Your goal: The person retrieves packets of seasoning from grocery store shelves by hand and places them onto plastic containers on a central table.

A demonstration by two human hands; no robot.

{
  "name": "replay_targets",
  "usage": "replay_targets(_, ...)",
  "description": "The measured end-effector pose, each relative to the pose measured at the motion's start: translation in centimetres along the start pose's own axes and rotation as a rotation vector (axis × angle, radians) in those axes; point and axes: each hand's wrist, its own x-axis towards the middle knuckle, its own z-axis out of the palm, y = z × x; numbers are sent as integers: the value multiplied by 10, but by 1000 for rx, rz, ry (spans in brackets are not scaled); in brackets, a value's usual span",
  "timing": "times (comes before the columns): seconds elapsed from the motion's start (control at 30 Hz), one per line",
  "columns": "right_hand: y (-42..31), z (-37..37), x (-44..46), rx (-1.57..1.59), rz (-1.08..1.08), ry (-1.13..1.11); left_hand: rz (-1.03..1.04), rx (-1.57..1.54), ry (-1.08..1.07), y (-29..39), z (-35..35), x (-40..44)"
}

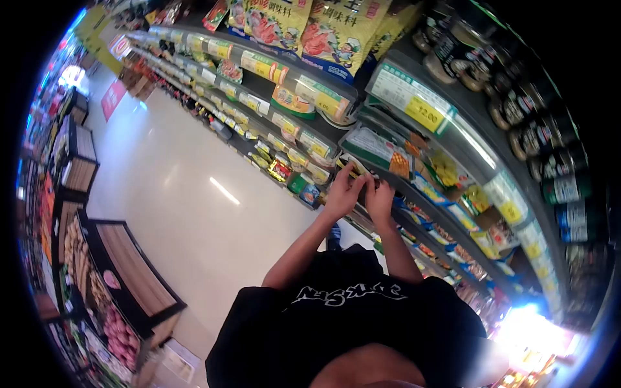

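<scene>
My left hand (345, 192) and my right hand (379, 199) are close together at the shelf front, fingers bent inward. Between their fingertips is a small dark-and-yellow packet (353, 167), partly hidden by the fingers. Just above lies a grey-and-white flat pack (370, 143) on a shelf, with an orange-patterned end. A yellow packet (292, 101) sits on the shelf to the upper left. Large yellow seasoning bags (341, 33) stand on the shelf over my hands.
Dark-lidded jars (517, 107) line the upper right shelf. A price tag (425, 115) reads 12.00. Blue-edged packets (446, 202) fill shelves right of my hands. Pale floor (174, 174) runs along the aisle. Produce stands (132, 271) stand on the left, holding pink-red produce (120, 336).
</scene>
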Motion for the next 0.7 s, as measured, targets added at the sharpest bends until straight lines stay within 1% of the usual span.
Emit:
replay_targets(0.07, -15, -11, 8, -241, 71, -90, -19, 164, 60, 8, 4, 7)
replay_targets(0.13, 10, -4, 12, -163, -249, 73, -72, 318, 83, 22, 1, 7)
replay_targets(0.23, 18, -8, 18, -148, -427, 115, -60, 551, 64, 33, -5, 4)
replay_targets(0.33, 22, -5, 21, -213, -572, 144, 83, 652, 73, 20, -6, 5)
replay_targets(0.43, 22, 6, 27, -306, -534, 150, 107, 832, 26, 18, -11, 6)
replay_targets(0.53, 31, 14, 37, -424, -547, 187, 123, 798, 151, 26, -8, 1)
replay_targets(0.6, 34, 16, 38, -478, -542, 202, 217, 820, 57, 14, -3, -1)
replay_targets(0.63, 36, 17, 38, -452, -534, 208, 258, 835, 22, 14, -2, -1)
replay_targets(0.67, 37, 17, 38, -426, -527, 214, 213, 825, 22, 16, 0, -1)
replay_targets(0.7, 39, 18, 37, -342, -523, 216, 160, 775, 71, 12, 3, -2)
